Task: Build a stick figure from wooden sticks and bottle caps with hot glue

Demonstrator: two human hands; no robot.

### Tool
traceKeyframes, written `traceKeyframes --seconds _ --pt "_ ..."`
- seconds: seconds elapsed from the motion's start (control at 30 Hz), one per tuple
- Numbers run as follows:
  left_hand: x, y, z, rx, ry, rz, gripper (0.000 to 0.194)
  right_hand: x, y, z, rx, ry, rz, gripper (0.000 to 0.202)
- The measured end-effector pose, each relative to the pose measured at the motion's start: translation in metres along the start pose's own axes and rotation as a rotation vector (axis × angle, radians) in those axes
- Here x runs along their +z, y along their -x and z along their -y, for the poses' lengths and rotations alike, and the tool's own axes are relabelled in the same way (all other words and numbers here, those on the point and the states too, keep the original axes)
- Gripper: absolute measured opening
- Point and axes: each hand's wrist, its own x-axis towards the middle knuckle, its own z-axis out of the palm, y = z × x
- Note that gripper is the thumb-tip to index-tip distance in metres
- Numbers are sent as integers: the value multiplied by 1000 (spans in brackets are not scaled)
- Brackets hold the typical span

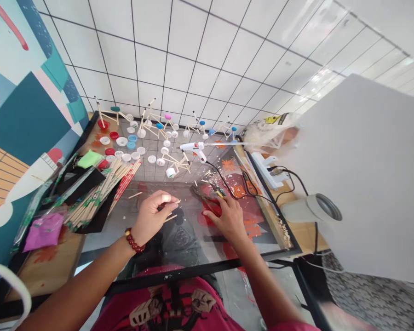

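White glue gun [194,147], black cord [218,171], pale sticks [93,200], purple packet [44,231], lime-green packet [90,158], dark-red bracelet [133,242], white tiled wall [185,34] (black-lined grid)

From here I see bottle caps [122,141] left of the glue gun [193,147] on the table [189,250]. I make out pliers [203,195] before the gun.

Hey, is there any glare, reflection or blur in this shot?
Head view: glare streaks the white tiled wall toward upper right; the glossy tabletop mirrors its grid; the plastic bag looks soft; the small piece pinched in the left hand is too tiny to identify.
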Motion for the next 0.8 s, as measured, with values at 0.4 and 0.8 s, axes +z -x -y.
traceKeyframes --seconds 0.4,0.8 --pt "-2 3 4 358 -440 60 17 -38 -16 97 -397 -293 45 20" --pt "3 8 -3 39 -114 159 17 -32 -31 98 -267 -719 161 16"
